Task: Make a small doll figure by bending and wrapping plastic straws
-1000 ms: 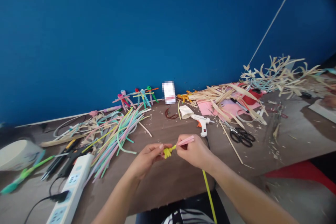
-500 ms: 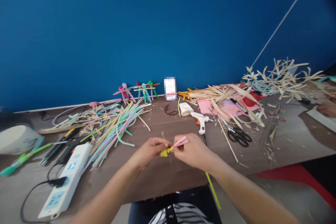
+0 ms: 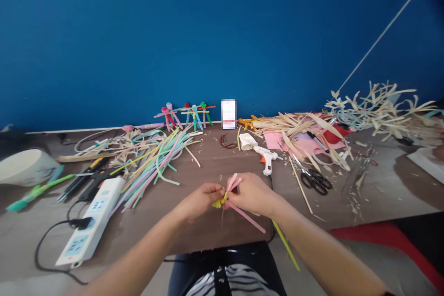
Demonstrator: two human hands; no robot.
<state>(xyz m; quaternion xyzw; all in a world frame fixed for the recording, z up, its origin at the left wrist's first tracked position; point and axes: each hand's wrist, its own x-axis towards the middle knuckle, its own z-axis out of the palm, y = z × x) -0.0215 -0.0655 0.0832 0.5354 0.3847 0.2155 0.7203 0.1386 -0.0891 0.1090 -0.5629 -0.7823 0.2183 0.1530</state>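
Observation:
My left hand (image 3: 197,201) pinches a small yellow knotted strip piece (image 3: 218,203) above the near edge of the brown table (image 3: 215,171). My right hand (image 3: 255,193) is closed on a pink strip (image 3: 244,215) that crosses the yellow piece; one pink end sticks up past the fingers, the other slants down to the right. A long yellow-green strip (image 3: 286,246) hangs from under my right wrist past the table edge. The two hands touch at the fingertips.
A heap of pastel strips (image 3: 156,159) lies to the left, with a white power strip (image 3: 92,219) and black pliers (image 3: 88,182). Small strip figures (image 3: 187,115) stand by the blue wall. A white glue gun (image 3: 265,156), black scissors (image 3: 315,180) and dry straw (image 3: 305,127) lie to the right.
The pink strip has swung from pointing up-right to crossing down-right under my right hand. Both hands have stayed together over the yellow piece, and the view has shifted slightly.

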